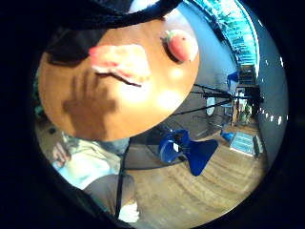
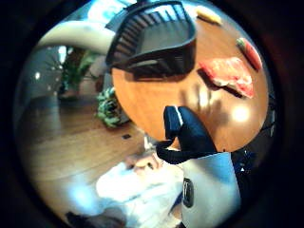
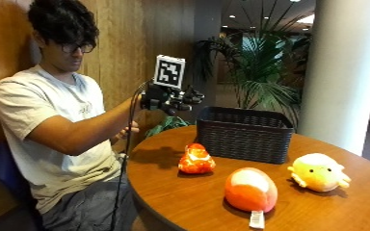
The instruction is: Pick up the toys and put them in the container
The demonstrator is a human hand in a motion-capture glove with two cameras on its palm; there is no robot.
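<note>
Plush all round, by the look: a small red-orange flame-patterned soft toy lying nearest below the grip, a rounder orange-and-white peach-like plush toy further out toward the tabletop edge, and a pale yellow chick-like plush toy furthest off. Probably light, squashy, not fragile, unlikely to slip; best taken across the middle of the body, with fingers sinking into the stuffing. Grip raised well above the round wooden tabletop, gloved fingers loosely spread, holding nothing. Dark woven rectangular basket standing just beyond the flame toy, open-topped, apparently empty in the thumb-side palm view. No toy lifted yet.
</note>
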